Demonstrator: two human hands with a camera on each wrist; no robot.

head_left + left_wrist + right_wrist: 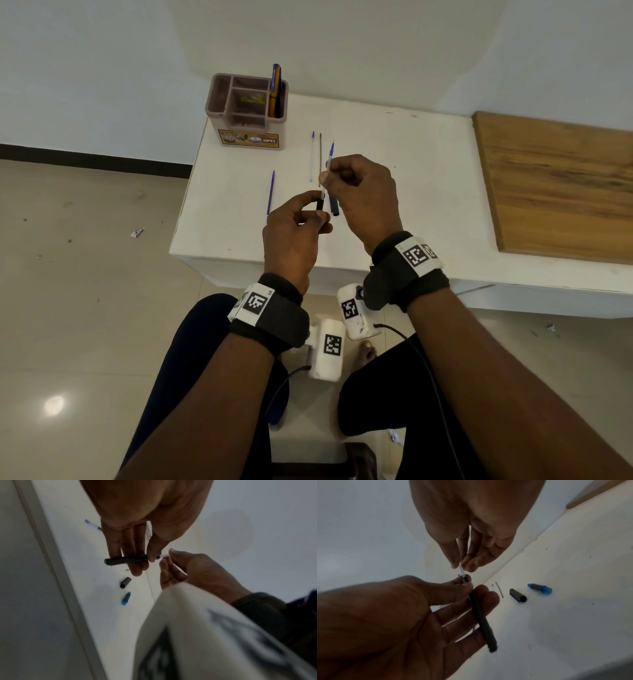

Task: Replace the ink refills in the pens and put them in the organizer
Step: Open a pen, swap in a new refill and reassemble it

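Can't see how far the refill (327, 168) goes into the black barrel (126, 560), fingers cover it. Organizer (247, 111) contents too small to tell.

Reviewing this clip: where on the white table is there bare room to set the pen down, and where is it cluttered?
Bare: the stretch between the right hand and the wooden board, and the near-left corner of the white table, below the purple refill. Crowded: the middle strip from the organizer down past the loose refills to the black cap and blue-tipped piece.
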